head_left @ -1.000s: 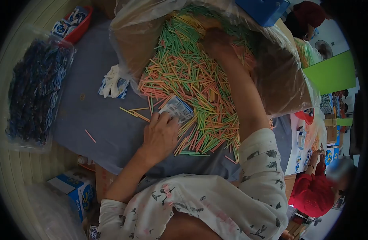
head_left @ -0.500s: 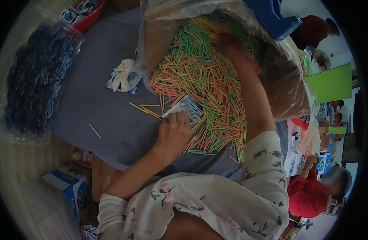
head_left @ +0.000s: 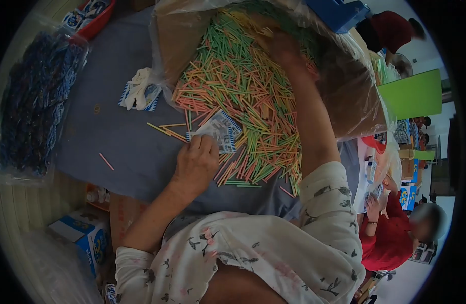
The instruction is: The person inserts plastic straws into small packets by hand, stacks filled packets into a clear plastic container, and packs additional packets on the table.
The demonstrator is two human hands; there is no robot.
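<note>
My left hand [head_left: 196,163] has its fingers closed on the near edge of a small printed plastic packet [head_left: 218,130] with blue striped edges. That packet overlaps the near-left side of a heap of thin coloured sticks [head_left: 243,93], green, yellow, orange and pink. The heap spills from a plastic-lined cardboard box [head_left: 177,38] onto the grey cloth. Deep at the back of the heap is my right hand [head_left: 284,48], its fingers in shadow and mostly hidden among the sticks. A few loose sticks [head_left: 164,129] lie left of the packet.
A crumpled white glove [head_left: 138,91] lies on another packet. At the left stands a clear tub of dark blue packaging strips [head_left: 38,101]; behind it is a red basin [head_left: 98,23] of packets. A blue bin [head_left: 339,15] is at the back. Another person in red [head_left: 390,233] works at the right.
The whole view has shifted, so the table things sit further left and slightly higher. My left hand still grips the packet; my right arm still reaches into the heap. The other person's hands moved.
</note>
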